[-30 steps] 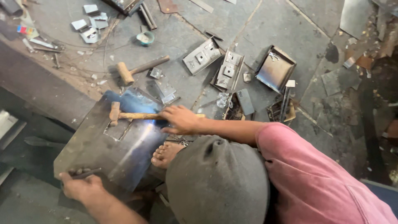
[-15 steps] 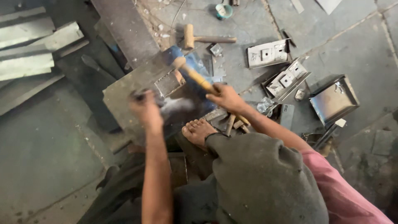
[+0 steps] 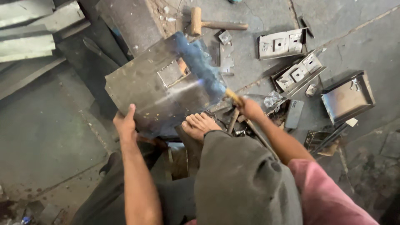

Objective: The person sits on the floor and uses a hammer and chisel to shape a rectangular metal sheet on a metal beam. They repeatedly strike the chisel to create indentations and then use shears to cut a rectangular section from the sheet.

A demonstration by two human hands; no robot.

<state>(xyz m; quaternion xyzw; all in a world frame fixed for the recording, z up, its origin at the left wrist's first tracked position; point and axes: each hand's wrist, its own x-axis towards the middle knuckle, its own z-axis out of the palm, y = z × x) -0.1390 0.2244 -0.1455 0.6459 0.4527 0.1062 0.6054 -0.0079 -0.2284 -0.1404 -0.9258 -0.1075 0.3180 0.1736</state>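
My left hand (image 3: pixel 125 123) grips the metal sheet (image 3: pixel 162 89) at its near edge; my right hand (image 3: pixel 251 109) clasps a hammer handle (image 3: pixel 234 98) by its right edge.

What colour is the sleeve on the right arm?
Pink sleeve, seen in the head view.

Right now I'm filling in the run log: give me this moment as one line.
left hand: grips metal sheet edge | right hand: holds hammer handle beside sheet | bare foot: at sheet's near edge | second hammer: on floor
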